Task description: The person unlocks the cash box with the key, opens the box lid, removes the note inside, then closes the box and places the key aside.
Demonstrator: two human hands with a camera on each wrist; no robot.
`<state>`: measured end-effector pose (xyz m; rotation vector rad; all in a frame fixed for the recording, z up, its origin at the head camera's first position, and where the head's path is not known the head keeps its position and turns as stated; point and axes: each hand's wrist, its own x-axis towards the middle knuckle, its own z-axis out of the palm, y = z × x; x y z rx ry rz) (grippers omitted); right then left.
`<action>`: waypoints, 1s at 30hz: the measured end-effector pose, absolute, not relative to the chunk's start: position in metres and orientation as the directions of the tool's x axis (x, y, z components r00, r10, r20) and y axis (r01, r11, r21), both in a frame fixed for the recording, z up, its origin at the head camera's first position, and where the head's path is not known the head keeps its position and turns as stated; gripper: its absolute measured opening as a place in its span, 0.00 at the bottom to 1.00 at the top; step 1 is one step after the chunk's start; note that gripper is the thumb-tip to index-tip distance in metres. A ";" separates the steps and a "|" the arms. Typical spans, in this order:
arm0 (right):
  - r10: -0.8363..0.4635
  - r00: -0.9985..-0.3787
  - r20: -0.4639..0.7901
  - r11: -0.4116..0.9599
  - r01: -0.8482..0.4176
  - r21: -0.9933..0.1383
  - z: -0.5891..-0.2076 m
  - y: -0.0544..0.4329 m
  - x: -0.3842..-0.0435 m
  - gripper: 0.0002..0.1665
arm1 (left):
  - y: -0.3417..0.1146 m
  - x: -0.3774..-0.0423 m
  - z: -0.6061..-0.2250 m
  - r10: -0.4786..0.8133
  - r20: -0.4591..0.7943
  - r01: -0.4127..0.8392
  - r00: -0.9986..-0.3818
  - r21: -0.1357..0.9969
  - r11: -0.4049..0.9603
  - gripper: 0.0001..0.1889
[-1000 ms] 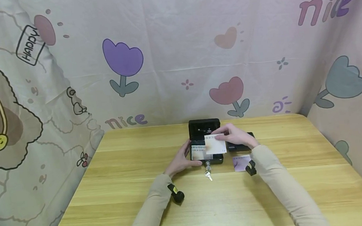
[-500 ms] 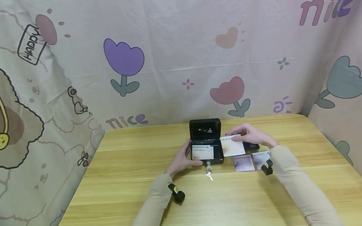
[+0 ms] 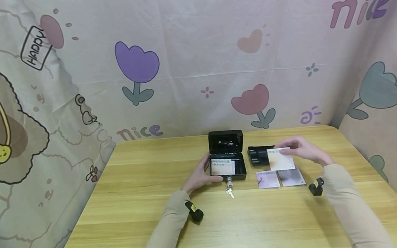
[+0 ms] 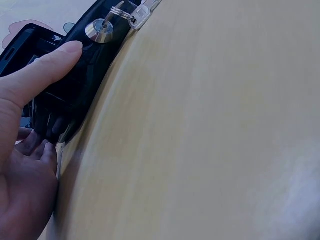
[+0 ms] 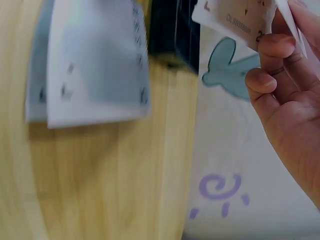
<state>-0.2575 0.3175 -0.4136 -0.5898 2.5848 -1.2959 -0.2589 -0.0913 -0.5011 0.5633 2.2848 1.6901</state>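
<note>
Pale card (image 3: pixel 281 160) in right hand (image 3: pixel 303 150), now farther from black box (image 3: pixel 240 167)

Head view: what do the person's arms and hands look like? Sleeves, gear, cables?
Plain beige long fabric sleeves on both arms, left sleeve and right sleeve, reaching the wrists. Left hand and right hand are bare, no gloves. Small black wrist-mounted devices: left device carries a yellow patch; right device is similarly compact. No cables visible.
</note>
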 end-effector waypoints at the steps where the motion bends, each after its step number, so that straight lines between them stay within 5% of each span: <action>1: -0.425 -0.905 0.011 0.542 -0.264 -0.798 -0.415 0.322 -0.257 0.21 | -0.091 -0.259 -0.501 0.444 0.033 0.161 -0.895 0.953 0.255 0.62; 30: -0.298 -0.944 -0.140 0.705 -0.119 -0.699 -0.433 0.402 -0.237 0.22 | -0.090 -0.259 -0.502 0.437 0.033 0.173 -0.899 0.943 0.284 0.62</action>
